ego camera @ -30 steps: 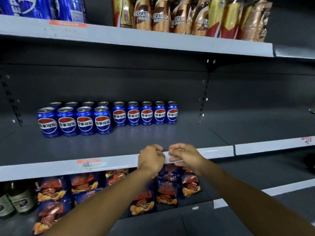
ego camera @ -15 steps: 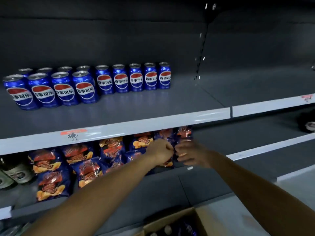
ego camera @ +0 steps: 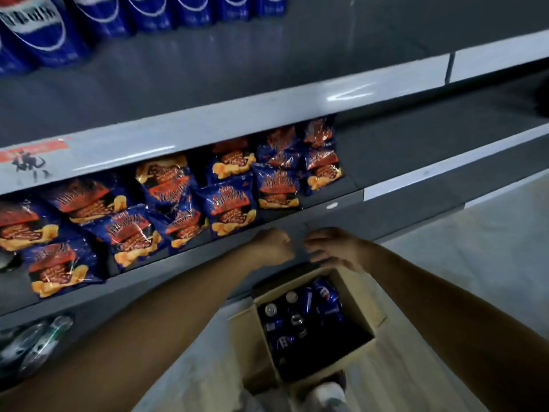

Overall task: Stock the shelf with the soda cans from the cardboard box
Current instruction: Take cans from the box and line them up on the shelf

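Head view. Cardboard box [ego camera: 353, 356] stands open on the floor [ego camera: 475, 239], lower centre of frame, holding blue soda cans [ego camera: 312, 307], some upright, some lying. Left hand [ego camera: 274, 246] hovers above the box's far edge, grip clenched, grasping nothing. Right hand [ego camera: 335, 248] just beside it, grip released, fingers loosely spread. More blue cans [ego camera: 59, 22] stand on the shelf [ego camera: 237, 114] at upper left. Chip bags [ego camera: 178, 197] fill the shelf below.
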`<state>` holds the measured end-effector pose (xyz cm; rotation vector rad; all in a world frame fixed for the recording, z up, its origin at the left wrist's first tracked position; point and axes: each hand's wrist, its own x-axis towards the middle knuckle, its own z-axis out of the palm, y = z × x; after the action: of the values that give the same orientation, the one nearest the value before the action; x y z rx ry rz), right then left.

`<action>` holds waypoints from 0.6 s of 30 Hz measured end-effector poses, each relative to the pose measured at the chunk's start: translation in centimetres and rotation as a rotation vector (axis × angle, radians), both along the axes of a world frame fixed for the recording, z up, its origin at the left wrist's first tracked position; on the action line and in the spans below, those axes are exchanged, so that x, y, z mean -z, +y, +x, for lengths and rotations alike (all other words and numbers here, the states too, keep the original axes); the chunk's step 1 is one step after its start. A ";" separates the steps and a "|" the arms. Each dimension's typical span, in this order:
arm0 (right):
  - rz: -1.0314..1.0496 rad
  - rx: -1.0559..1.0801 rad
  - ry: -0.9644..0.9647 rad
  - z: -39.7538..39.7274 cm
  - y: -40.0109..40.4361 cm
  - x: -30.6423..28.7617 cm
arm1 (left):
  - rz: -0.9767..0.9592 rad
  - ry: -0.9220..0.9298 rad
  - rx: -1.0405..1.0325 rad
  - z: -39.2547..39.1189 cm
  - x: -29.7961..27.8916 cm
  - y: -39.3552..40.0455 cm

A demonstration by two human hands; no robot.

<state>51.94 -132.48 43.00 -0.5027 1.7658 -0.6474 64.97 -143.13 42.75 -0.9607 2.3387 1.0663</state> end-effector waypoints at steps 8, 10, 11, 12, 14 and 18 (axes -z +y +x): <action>0.118 0.029 -0.025 -1.7 4.2 10.1 | 0.058 -0.129 -0.017 0.1 9.1 2.3; 0.150 0.045 -0.065 -1.8 5.9 13.4 | 0.031 -0.158 -0.077 0.3 12.1 3.7; 0.174 0.053 -0.095 -1.9 6.8 15.2 | 0.019 -0.176 -0.089 0.3 13.7 4.6; 0.201 0.061 -0.121 -1.9 7.7 17.0 | 0.019 -0.201 -0.097 0.4 15.7 5.5; 0.256 0.064 -0.141 -2.2 9.6 20.5 | 0.033 -0.243 -0.129 0.7 19.7 7.2; 0.342 0.049 -0.156 -3.4 13.6 26.9 | 0.121 -0.345 -0.235 1.1 26.5 10.8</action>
<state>48.53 -118.90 16.06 -0.1701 1.6991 -0.3946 66.03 -132.32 16.29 -1.2822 1.8976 1.0193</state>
